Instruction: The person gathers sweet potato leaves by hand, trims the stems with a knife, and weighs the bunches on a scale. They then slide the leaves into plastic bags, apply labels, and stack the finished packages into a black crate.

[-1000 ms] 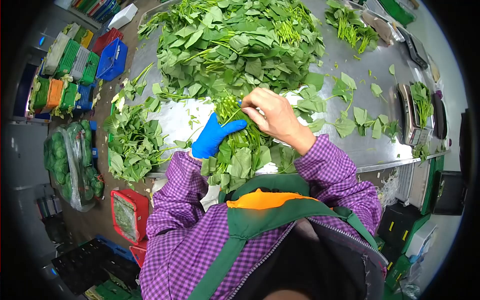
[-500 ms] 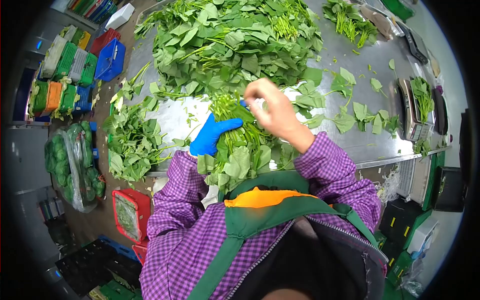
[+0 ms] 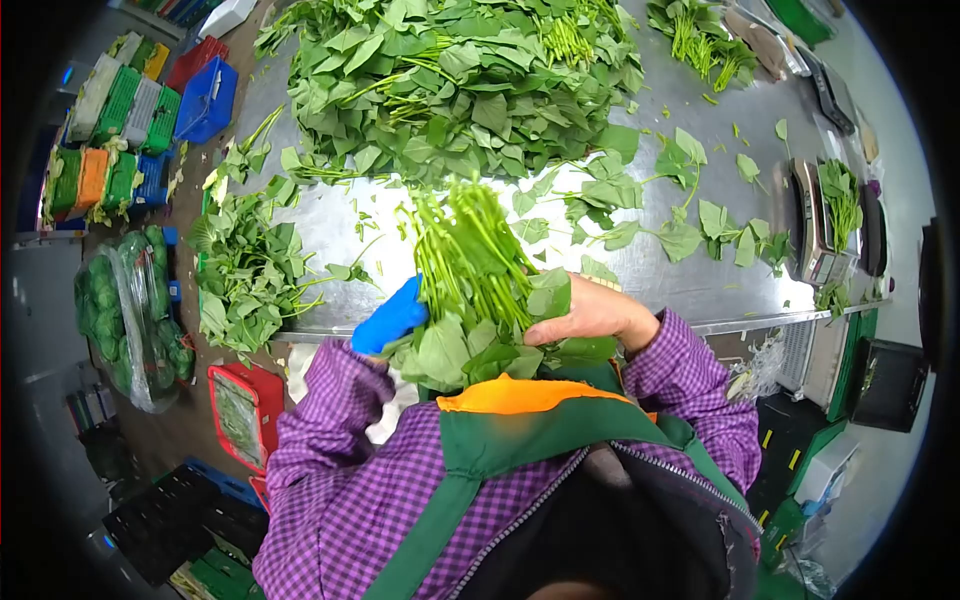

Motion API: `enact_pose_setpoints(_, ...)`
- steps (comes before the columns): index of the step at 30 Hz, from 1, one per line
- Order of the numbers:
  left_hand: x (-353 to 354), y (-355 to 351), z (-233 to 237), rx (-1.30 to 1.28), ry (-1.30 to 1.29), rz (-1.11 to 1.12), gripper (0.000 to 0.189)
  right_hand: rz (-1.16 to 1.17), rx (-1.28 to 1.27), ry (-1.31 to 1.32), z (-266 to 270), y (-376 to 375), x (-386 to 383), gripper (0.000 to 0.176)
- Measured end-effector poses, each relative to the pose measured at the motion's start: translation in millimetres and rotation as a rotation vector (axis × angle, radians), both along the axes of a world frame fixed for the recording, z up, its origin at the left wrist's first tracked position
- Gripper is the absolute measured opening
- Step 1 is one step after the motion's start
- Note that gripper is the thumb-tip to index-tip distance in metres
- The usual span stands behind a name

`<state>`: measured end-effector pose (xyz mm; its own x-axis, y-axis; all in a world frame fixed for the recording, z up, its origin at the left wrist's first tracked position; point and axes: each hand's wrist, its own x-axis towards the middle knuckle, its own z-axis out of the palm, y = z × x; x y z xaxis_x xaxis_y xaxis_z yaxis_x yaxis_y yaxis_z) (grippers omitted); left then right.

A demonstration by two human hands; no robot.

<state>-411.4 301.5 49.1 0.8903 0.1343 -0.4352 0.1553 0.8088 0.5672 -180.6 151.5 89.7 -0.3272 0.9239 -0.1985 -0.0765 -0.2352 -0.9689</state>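
A thick bunch of leafy greens (image 3: pixel 475 250) is held up close to my body, its cut stems pointing away from me and its leaves toward my apron. My left hand (image 3: pixel 392 318), in a blue glove, grips the bunch from the left side. Bare, my right hand (image 3: pixel 590 312) clasps it from the right, thumb over the leaves and the other fingers hidden behind. Beyond the stems lies a large pile of the same greens (image 3: pixel 470 90). To the left is a smaller heap of leaves (image 3: pixel 250 265) at the table's edge.
Loose leafy sprigs (image 3: pixel 680 238) are scattered over the metal table (image 3: pixel 720 290). A scale (image 3: pixel 818 225) with a bunch on it stands at the right. Stacked crates (image 3: pixel 115 120), a blue crate (image 3: pixel 207 100), a bag of round green vegetables (image 3: pixel 135 310) and a red crate (image 3: pixel 245 415) are to the left.
My right hand has come down from above the stems to the bunch's right side and now grips it. The bunch has turned more upright, and my left hand has moved down and left.
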Motion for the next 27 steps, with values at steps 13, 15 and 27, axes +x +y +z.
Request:
enact_pose_setpoints(13, -11.3, -64.6, -55.5, -0.119, 0.195, 0.712, 0.037, -0.648, -0.353, 0.245, -80.6, 26.2, -84.4, 0.031)
enact_pose_setpoints(15, -14.9, -62.7, -24.0, -0.476, 0.272, 0.553, 0.038, -0.595, -0.509, 0.228, -78.0, 20.3, -90.2, 0.03)
enact_pose_setpoints(27, -24.6, -77.6, -33.2, -0.571, 0.203, 0.611, 0.038, -0.677, -0.302, -0.168, -108.2, -17.0, -106.0, 0.026)
